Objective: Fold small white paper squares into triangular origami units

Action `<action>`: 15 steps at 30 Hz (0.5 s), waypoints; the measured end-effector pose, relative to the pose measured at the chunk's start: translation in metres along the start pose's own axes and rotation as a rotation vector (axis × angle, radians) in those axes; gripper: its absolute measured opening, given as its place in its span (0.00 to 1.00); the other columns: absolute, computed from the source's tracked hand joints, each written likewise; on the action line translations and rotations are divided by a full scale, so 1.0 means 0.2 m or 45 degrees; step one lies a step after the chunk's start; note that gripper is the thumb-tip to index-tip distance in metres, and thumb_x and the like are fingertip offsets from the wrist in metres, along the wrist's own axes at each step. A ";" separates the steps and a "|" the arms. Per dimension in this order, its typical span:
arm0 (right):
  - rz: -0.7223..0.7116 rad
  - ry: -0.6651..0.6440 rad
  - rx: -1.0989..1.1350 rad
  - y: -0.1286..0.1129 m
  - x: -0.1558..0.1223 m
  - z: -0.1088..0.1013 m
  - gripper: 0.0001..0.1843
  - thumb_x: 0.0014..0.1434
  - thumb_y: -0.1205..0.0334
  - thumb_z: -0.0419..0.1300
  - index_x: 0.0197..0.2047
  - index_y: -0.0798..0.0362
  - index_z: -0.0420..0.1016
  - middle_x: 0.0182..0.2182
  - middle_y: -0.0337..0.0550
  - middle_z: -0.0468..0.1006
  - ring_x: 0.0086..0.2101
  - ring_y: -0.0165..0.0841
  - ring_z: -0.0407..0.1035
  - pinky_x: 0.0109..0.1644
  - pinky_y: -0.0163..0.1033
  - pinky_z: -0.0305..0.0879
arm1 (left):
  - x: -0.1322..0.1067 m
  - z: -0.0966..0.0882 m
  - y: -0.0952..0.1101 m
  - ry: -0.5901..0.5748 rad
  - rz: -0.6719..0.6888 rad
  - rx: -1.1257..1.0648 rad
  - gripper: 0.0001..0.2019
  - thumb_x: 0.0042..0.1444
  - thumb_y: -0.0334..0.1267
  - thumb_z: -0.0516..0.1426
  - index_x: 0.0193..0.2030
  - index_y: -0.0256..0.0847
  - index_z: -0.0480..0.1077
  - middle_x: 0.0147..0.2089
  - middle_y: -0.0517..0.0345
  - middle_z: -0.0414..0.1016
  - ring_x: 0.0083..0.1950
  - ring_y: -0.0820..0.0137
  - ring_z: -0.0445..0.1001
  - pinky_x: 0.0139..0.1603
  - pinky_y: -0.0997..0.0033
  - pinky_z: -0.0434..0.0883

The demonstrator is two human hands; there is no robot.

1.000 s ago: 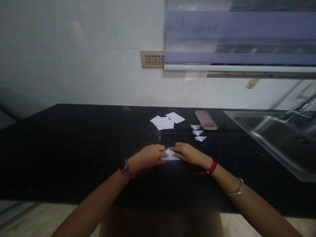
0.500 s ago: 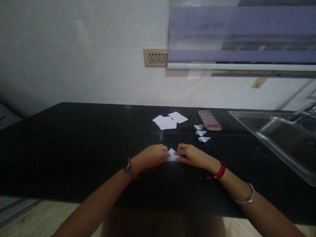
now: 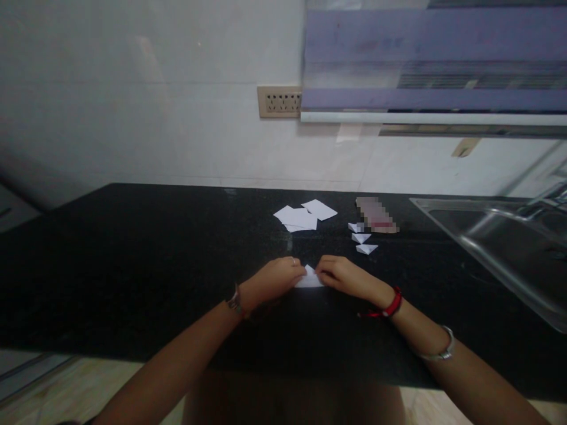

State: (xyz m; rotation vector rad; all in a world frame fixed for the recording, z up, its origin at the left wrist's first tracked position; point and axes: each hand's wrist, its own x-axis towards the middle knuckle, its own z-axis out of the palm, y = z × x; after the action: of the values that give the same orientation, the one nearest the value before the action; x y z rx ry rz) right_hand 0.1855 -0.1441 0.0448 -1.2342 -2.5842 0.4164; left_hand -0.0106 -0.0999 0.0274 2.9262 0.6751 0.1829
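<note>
A small white piece of folded paper (image 3: 310, 280) lies on the dark countertop (image 3: 133, 265) between my hands, its peak pointing away from me. My left hand (image 3: 277, 278) grips its left side, fingers closed. On the right side, my right hand (image 3: 345, 276) pinches the same paper with thumb and fingers. The fingers hide both side corners. Beyond my hands lie several loose white paper sheets (image 3: 301, 219), partly overlapping. Three small folded paper pieces (image 3: 365, 249) sit in a row past my right hand.
A blurred flat pinkish object (image 3: 376, 215) lies behind the folded pieces. To the right a steel sink (image 3: 482, 236) with a faucet is set into the counter. The tiled wall behind carries a socket strip (image 3: 282, 103) and a purple panel (image 3: 354, 59).
My fingers have shifted slightly on the paper, and more of its lower edge shows as a flat band. The loose sheets and folded pieces stay where they were.
</note>
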 end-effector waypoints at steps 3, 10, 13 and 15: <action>0.067 0.036 0.013 0.00 0.01 0.01 0.08 0.55 0.66 0.51 0.31 0.58 0.70 0.29 0.44 0.69 0.30 0.29 0.63 0.35 0.33 0.58 | 0.01 0.01 0.00 0.041 -0.069 -0.119 0.10 0.57 0.33 0.45 0.38 0.38 0.66 0.37 0.56 0.67 0.38 0.72 0.66 0.39 0.74 0.63; 0.266 0.105 0.124 0.02 0.02 0.06 0.05 0.51 0.68 0.54 0.27 0.58 0.70 0.23 0.39 0.69 0.24 0.26 0.61 0.28 0.30 0.54 | 0.02 0.02 0.01 0.116 -0.126 -0.232 0.08 0.56 0.32 0.46 0.37 0.38 0.66 0.36 0.57 0.67 0.38 0.73 0.65 0.39 0.75 0.63; 0.344 0.103 0.223 0.02 0.02 0.06 0.05 0.50 0.69 0.54 0.31 0.57 0.70 0.22 0.37 0.69 0.23 0.25 0.61 0.27 0.29 0.53 | 0.02 0.03 0.01 0.129 -0.127 -0.231 0.07 0.55 0.32 0.47 0.37 0.38 0.65 0.36 0.57 0.67 0.38 0.73 0.65 0.38 0.75 0.63; 0.365 0.101 0.248 0.02 0.03 0.06 0.07 0.49 0.70 0.53 0.32 0.57 0.71 0.21 0.37 0.69 0.23 0.25 0.61 0.26 0.28 0.53 | 0.02 0.03 0.01 0.136 -0.131 -0.258 0.06 0.54 0.33 0.49 0.37 0.38 0.65 0.36 0.57 0.67 0.37 0.73 0.65 0.37 0.75 0.63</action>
State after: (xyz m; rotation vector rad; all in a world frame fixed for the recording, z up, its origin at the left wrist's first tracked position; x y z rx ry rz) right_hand 0.1813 -0.1386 0.0327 -1.5182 -2.2452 0.6429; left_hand -0.0052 -0.1007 0.0230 2.6968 0.7715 0.3755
